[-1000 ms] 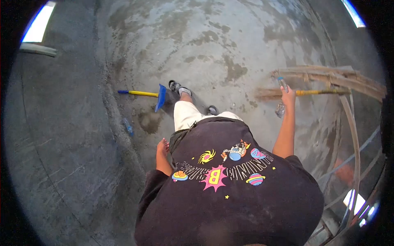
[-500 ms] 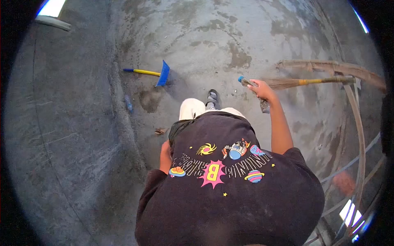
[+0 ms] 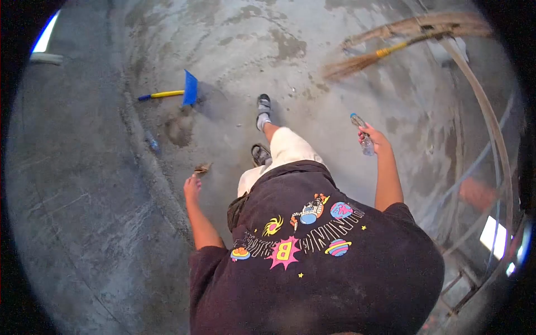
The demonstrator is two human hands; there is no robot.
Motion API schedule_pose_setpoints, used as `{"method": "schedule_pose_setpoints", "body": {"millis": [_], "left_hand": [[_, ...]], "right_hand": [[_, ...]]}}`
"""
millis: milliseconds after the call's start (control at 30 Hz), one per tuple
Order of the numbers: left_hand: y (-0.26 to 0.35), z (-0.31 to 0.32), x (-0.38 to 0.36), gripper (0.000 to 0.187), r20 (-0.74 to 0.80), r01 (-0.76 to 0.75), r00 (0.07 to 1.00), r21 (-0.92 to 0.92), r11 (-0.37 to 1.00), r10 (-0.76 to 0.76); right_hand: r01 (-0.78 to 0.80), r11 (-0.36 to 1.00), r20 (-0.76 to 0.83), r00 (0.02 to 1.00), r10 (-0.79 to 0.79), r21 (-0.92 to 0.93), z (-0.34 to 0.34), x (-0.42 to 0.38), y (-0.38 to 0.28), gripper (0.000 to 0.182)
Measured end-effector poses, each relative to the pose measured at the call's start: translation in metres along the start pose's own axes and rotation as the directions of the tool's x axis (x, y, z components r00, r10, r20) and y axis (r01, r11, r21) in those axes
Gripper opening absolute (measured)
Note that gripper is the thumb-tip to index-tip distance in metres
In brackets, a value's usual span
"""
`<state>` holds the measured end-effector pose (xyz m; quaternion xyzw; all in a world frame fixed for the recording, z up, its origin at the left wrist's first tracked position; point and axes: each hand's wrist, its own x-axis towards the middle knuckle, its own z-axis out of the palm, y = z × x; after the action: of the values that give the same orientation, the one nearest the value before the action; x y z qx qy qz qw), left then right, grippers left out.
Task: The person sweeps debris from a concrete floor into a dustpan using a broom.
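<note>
My right hand is out to the right at hip height, closed around a clear plastic bottle with a blue cap that points up and away. My left hand hangs out to the left with loose fingers and nothing in it. Just past its fingertips a small brown scrap lies on the concrete floor. Both my feet in sandals are in mid stride ahead of me.
A blue dustpan with a yellow handle lies on the floor ahead to the left, beside a dirt patch. A small bottle lies near it. A straw broom lies at the far right by curved wooden bars.
My right hand has come down and back from the broom, still holding the bottle. My left hand has swung out from my side. I have stepped forward and the view has turned left.
</note>
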<state>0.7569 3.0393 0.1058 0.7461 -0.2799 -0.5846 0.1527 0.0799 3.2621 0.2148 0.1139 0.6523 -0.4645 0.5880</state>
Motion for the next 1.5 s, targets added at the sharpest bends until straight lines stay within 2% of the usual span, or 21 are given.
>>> {"method": "schedule_pose_setpoints", "body": {"millis": [100, 267, 367, 433, 467, 567, 633, 767, 800, 833, 867, 933, 1033, 1100, 1167, 1200, 1267, 1333, 1400, 1467, 1500], "left_hand": [[-0.058, -0.019, -0.016, 0.028, 0.02, 0.018, 1.0, 0.059, 0.998, -0.019], [-0.213, -0.039, -0.054, 0.031, 0.19, 0.356, 0.925, -0.135, 0.925, -0.328], [-0.251, -0.044, -0.104, 0.031, 0.218, 0.323, 0.931, -0.118, 0.939, -0.293], [-0.261, -0.046, -0.12, 0.031, 0.227, 0.297, 0.937, -0.122, 0.947, -0.265], [-0.267, -0.035, -0.128, 0.031, 0.228, 0.284, 0.941, -0.124, 0.951, -0.251], [-0.266, 0.016, -0.141, 0.032, 0.223, 0.241, 0.952, -0.126, 0.962, -0.209], [-0.267, 0.039, -0.15, 0.034, 0.218, 0.22, 0.957, -0.13, 0.967, -0.189], [-0.264, 0.104, -0.181, 0.038, 0.178, 0.188, 0.971, -0.145, 0.971, -0.161], [-0.259, 0.119, -0.195, 0.038, 0.178, 0.186, 0.971, -0.137, 0.973, -0.16], [-0.248, 0.135, -0.208, 0.039, 0.206, 0.144, 0.966, 0.069, 0.987, -0.156], [-0.235, 0.151, -0.219, 0.041, 0.237, 0.088, 0.959, 0.274, 0.958, -0.156], [-0.205, 0.191, -0.262, 0.041, 0.238, 0.078, 0.956, 0.35, 0.933, -0.169], [-0.225, 0.187, -0.28, 0.04, 0.221, 0.077, 0.957, 0.432, 0.899, -0.188], [-0.231, 0.197, -0.29, 0.04, 0.23, 0.048, 0.96, 0.421, 0.906, -0.157], [-0.222, 0.205, -0.325, 0.039, 0.467, -0.343, 0.882, 0.547, 0.764, 0.062], [-0.224, 0.206, -0.334, 0.039, 0.455, -0.336, 0.888, 0.55, 0.765, 0.062], [-0.227, 0.209, -0.343, 0.039, 0.428, -0.264, 0.904, 0.528, 0.807, 0.016], [-0.255, 0.197, -0.324, 0.041, 0.417, -0.272, 0.908, 0.495, 0.825, 0.049], [-0.296, 0.178, -0.289, 0.043, 0.391, -0.271, 0.917, 0.459, 0.846, 0.081], [-0.329, 0.165, -0.257, 0.045, 0.134, 0.221, 0.962, 0.123, 0.967, -0.237], [-0.338, 0.159, -0.26, 0.045, 0.122, 0.22, 0.965, 0.1, 0.97, -0.232]], "right_hand": [[-0.007, 0.994, 0.023, 1.0, 0.01, -0.112, -0.04, -0.033, 0.018, 0.044], [-0.109, 0.987, -0.17, 0.981, 0.089, -0.117, -0.107, -0.082, 0.024, 0.054], [-0.197, 0.924, -0.246, 0.962, 0.118, -0.327, -0.183, -0.088, 0.031, 0.039], [-0.203, 0.781, -0.47, 0.873, -0.128, -0.591, -0.231, -0.086, 0.034, 0.045], [-0.201, 0.788, -0.478, 0.868, -0.132, -0.582, -0.251, -0.093, 0.03, 0.045], [-0.274, 0.655, -0.634, 0.656, -0.408, -0.705, -0.291, -0.131, 0.002, 0.056], [-0.206, 0.609, -0.599, 0.573, -0.559, -0.766, -0.332, -0.146, -0.009, 0.065], [-0.154, 0.545, -0.521, 0.581, -0.625, -0.824, -0.421, -0.148, -0.016, 0.063], [-0.243, 0.378, -0.45, 0.469, -0.761, -0.893, -0.465, -0.135, -0.012, 0.062], [-0.352, 0.214, -0.343, 0.363, -0.866, -0.911, -0.5, -0.128, -0.002, 0.061], [-0.355, 0.231, -0.361, 0.363, -0.859, -0.906, -0.517, -0.134, 0.003, 0.061], [-0.085, 0.454, -0.457, 0.305, -0.836, -0.887, -0.538, -0.157, 0.001, 0.058], [-0.237, 0.468, -0.524, 0.415, -0.744, -0.852, -0.532, -0.181, 0.006, 0.055], [-0.113, 0.406, -0.417, 0.374, -0.828, -0.907, -0.579, -0.148, 0.022, 0.055], [0.012, 0.326, -0.304, 0.328, -0.894, -0.945, -0.588, -0.134, 0.023, 0.055], [0.046, 0.372, -0.336, 0.335, -0.88, -0.927, -0.563, -0.139, 0.02, 0.055], [0.09, 0.412, -0.36, 0.344, -0.867, -0.906, -0.517, -0.134, 0.02, 0.054], [0.179, 0.473, -0.318, 0.535, -0.782, -0.862, -0.481, -0.113, 0.023, 0.052], [0.238, 0.451, -0.224, 0.618, -0.753, -0.861, -0.429, -0.1, 0.029, 0.051], [0.393, 0.326, -0.028, 0.601, -0.799, -0.86, -0.396, -0.07, 0.053, 0.051], [0.401, 0.326, -0.002, 0.628, -0.779, -0.856, -0.376, -0.064, 0.065, 0.049]]}}
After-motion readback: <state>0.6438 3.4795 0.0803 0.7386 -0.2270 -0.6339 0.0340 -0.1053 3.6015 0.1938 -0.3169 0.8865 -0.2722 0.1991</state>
